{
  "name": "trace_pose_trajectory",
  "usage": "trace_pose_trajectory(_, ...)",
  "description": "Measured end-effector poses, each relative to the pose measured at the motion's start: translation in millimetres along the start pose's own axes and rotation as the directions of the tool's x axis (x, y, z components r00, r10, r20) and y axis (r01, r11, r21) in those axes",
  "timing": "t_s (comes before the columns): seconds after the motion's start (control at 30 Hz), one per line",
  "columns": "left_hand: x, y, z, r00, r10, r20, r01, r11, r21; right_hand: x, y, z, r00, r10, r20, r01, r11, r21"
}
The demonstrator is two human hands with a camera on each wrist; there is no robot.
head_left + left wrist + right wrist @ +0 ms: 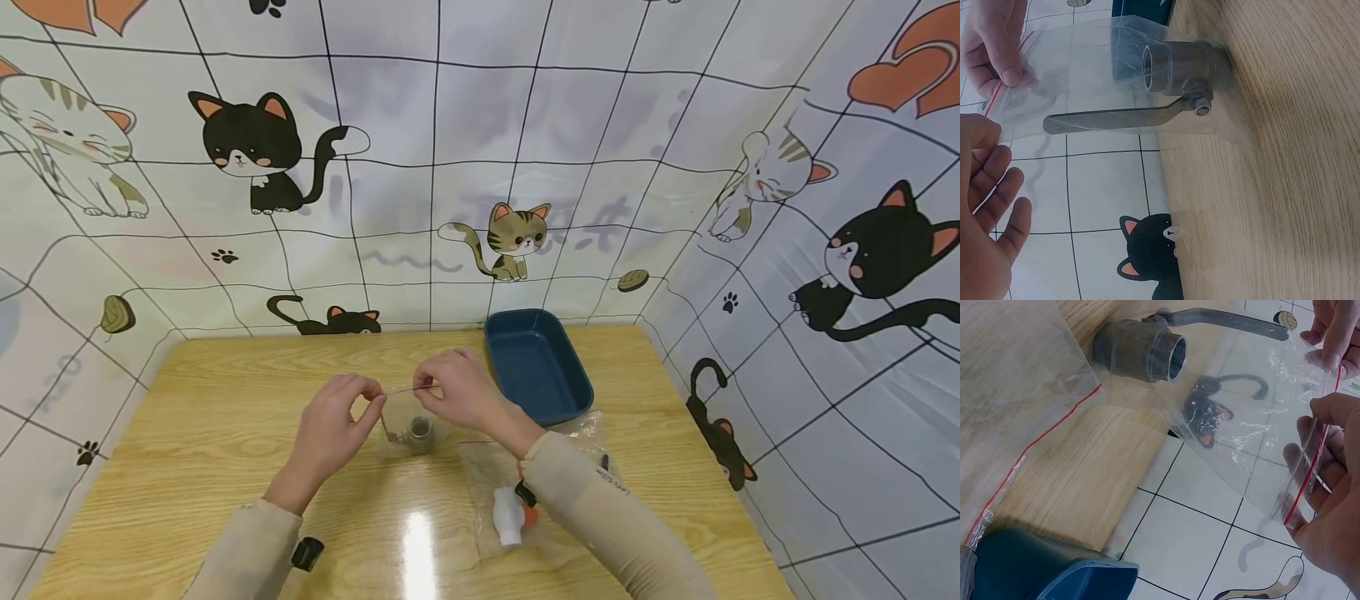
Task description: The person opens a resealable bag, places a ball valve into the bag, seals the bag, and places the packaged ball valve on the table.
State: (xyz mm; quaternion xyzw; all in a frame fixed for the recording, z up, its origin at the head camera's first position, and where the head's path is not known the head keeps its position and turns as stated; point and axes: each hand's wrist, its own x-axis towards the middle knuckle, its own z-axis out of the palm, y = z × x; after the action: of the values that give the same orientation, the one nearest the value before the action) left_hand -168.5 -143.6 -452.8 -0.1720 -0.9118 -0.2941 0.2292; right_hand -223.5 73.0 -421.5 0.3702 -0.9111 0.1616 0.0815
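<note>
A clear zip bag point(1094, 69) with a red line along its top edge is held upright over the table by both hands. Inside, at the bottom, lies a grey metal ball valve point(1179, 65), its long lever handle point(1116, 119) pointing up toward the bag's mouth. My left hand point(326, 429) pinches one end of the top edge between thumb and index finger, the other fingers loosely bent. Toward the other end, my right hand point(461, 390) pinches the same edge by the red line point(1304, 490).
A dark blue tray point(536, 367) stands at the back right of the wooden table point(247, 400). Near my right forearm lies another clear bag point(480, 467) holding a white part point(508, 517) and something orange point(530, 515). Cat-patterned fabric point(405, 192) hangs behind the table and at its sides.
</note>
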Motion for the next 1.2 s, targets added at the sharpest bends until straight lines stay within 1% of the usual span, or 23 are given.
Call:
trace_pose_trajectory(0.2,-0.2,0.5,0.3,1.000,-0.004,0.000,0.004,1.000,-0.007,0.2,0.3,-2.2,1.000,0.005,0.011,-0.005,1.000,0.023)
trace_pose_trajectory(0.37,1.3,1.3,1.9,1.000,0.004,0.018,-0.004,1.000,-0.013,0.0,-0.4,-3.3,0.999,0.010,0.032,-0.010,1.000,0.019)
trace_pose_trajectory(0.5,5.3,3.7,7.4,0.998,0.057,0.027,-0.056,0.998,-0.012,0.9,-1.5,-2.9,0.999,-0.001,0.046,0.000,1.000,0.017)
trace_pose_trajectory(0.6,9.9,8.0,12.3,0.994,0.110,-0.001,-0.110,0.994,-0.007,2.0,-3.4,-2.5,0.998,-0.011,0.058,0.010,1.000,0.011)
trace_pose_trajectory(0.7,13.5,12.2,15.1,0.990,0.135,-0.029,-0.134,0.991,0.004,2.2,-4.1,-2.2,0.998,-0.020,0.058,0.020,1.000,0.002)
trace_pose_trajectory(0.87,15.2,14.0,17.2,0.992,0.125,-0.010,-0.124,0.992,0.026,-0.7,1.2,-1.1,0.999,-0.029,0.025,0.029,1.000,-0.003)
trace_pose_trajectory(1.0,17.1,15.5,18.3,0.992,0.129,0.010,-0.130,0.991,0.039,-2.5,3.5,-1.9,0.999,-0.038,0.018,0.038,0.999,0.001)
trace_pose_trajectory(1.1,17.4,15.8,19.6,0.991,0.136,0.007,-0.136,0.989,0.054,-2.7,3.7,-3.2,0.999,-0.042,0.019,0.042,0.999,-0.006)
trace_pose_trajectory(1.2,16.3,15.5,20.8,0.990,0.142,-0.013,-0.141,0.988,0.057,-2.6,3.8,-4.2,0.999,-0.039,0.016,0.039,0.999,-0.022)
